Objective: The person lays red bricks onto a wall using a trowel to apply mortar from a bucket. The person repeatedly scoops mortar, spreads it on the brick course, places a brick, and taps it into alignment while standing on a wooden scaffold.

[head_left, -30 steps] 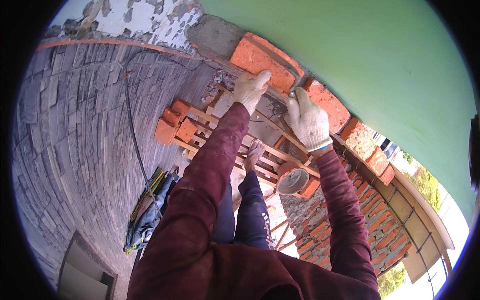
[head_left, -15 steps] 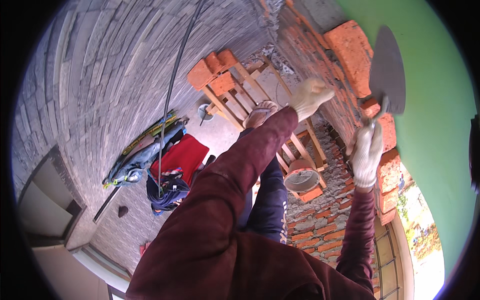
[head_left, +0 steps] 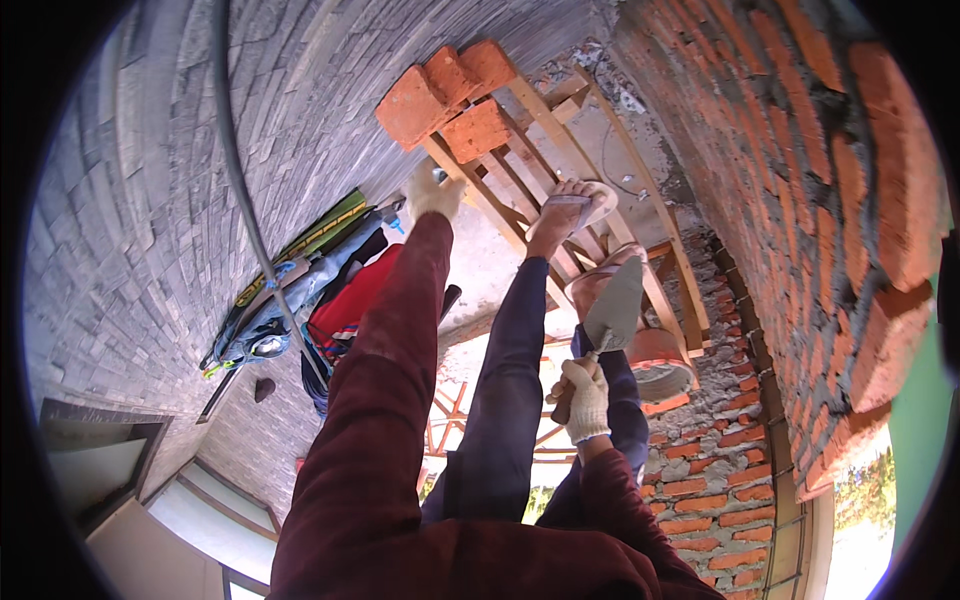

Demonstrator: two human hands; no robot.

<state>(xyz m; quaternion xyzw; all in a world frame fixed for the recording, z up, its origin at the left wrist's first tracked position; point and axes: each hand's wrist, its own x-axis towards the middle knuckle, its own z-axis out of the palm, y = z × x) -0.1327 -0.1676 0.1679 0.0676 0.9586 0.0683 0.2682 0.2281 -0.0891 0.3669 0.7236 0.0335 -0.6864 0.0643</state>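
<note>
My right hand, in a pale knit glove, grips the handle of a pointed trowel. The trowel's grey blade points up and away, over my lower leg. My left hand, also gloved, reaches forward beside the edge of a wooden scaffold. It is blurred, so its fingers cannot be made out. Just beyond it, several orange bricks lie stacked on the scaffold's far left end. Next to my feet a bucket stands partly behind the trowel and my leg.
I stand in sandals on the scaffold slats. A brick wall with wet-looking grey mortar rises on the right. A grey stone-clad wall stands at left, with a cable hanging before it. Clothes hang at lower left.
My view has turned left, away from the wall top. The trowel has come down from the wall to in front of my legs. My left hand has moved left toward the stacked bricks.
</note>
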